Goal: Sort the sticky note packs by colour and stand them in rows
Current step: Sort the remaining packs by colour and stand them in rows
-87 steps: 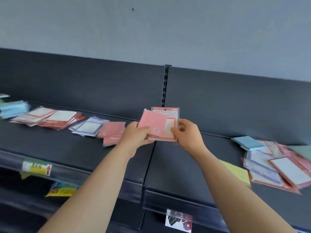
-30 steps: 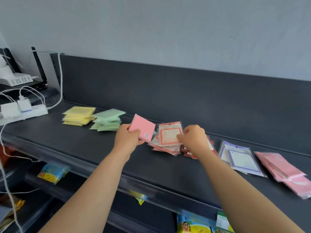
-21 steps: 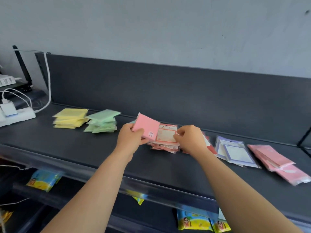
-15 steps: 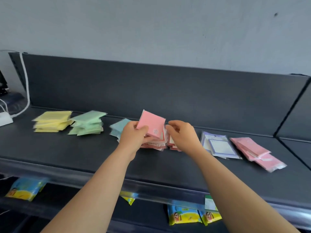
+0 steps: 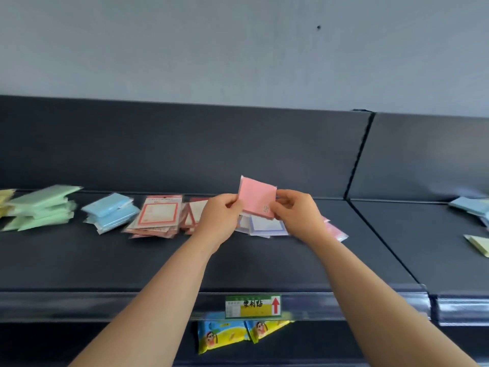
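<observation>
Pink sticky note pack is held tilted above the dark shelf, caught between two hands. The left hand grips its left edge between thumb and fingers, and the right hand pinches its right edge. Just under it at six o'clock, purple-bordered packs lie flat. Out along nine o'clock come red-bordered packs, then a blue stack, then a green stack farthest off. At about four o'clock, partly hidden by the right wrist, loose pink packs lie flat. Lower at six o'clock a price label sits on the shelf's front lip, with yellow snack bags beneath it.
</observation>
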Tool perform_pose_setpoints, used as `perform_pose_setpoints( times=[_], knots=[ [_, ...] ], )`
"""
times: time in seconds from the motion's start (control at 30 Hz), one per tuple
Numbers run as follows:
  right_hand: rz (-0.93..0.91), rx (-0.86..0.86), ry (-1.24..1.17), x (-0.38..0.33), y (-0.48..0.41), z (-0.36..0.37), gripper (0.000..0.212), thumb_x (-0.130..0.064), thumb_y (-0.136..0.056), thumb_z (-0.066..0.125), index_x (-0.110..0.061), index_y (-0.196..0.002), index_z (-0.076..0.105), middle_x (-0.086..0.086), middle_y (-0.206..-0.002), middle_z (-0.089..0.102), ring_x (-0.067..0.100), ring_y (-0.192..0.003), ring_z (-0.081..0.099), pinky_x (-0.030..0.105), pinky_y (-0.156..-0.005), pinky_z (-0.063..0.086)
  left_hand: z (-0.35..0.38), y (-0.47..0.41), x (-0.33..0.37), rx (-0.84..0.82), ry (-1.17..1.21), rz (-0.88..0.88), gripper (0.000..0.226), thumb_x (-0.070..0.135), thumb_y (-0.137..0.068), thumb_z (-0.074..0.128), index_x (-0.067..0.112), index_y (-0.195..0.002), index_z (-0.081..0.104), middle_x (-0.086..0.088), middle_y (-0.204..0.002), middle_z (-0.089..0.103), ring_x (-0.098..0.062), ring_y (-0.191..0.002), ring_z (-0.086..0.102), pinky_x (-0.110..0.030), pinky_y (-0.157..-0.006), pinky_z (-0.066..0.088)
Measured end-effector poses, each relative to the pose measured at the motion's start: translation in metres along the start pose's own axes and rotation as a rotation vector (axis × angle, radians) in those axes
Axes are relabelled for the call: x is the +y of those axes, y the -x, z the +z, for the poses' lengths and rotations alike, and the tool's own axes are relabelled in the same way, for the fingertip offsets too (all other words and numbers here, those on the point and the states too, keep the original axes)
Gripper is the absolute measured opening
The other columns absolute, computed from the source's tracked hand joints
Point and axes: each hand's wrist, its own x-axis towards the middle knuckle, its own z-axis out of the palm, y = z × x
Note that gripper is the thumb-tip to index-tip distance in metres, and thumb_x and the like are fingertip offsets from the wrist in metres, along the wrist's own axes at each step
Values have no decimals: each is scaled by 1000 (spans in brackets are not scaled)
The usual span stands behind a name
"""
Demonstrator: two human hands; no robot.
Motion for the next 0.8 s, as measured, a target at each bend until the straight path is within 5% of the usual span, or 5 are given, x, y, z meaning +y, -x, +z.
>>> perform_pose_setpoints(
  times=[0.3,0.43,0.53,0.73,0.8],
  knots=[
    [25,-43,157,66,-14,-85,11,-9,-88,57,-8,-85,68,1,-71,63,14,-59,46,21,-55,36,109,-5,16,0,-242,-2,33,23,-95,57,11,-125,62,-3,-117,67,-18,-105,62,-26,-81,44],
    [6,-78,242,86,-21,-91,17,-5,-85,53,1,-69,56,5,-57,46,16,-54,31,19,-46,26,136,-4,17,25,-337,2,25,18,-96,53,7,-115,66,-7,-109,70,-25,-98,64,-34,-82,48],
    [-19,-96,272,97,-23,-89,13,-1,-80,48,3,-68,48,7,-58,41,20,-60,27,30,-51,24,144,-4,11,48,-437,1,21,18,-96,50,6,-99,66,-10,-98,70,-24,-84,59,-30,-65,41],
    [-63,-114,293,105,-20,-101,15,-11,-87,50,-6,-79,62,10,-74,62,25,-65,49,31,-59,39,146,1,14,133,-591,47,27,26,-96,50,3,-90,64,-9,-92,64,-26,-86,58,-34,-66,44],
    [-87,-98,337,105,-15,-111,25,-16,-93,52,-1,-106,66,12,-106,69,29,-97,62,36,-81,50,147,3,20,158,-639,108,27,27,-96,50,6,-103,65,-10,-106,62,-28,-100,56,-37,-80,46]
  ],
)
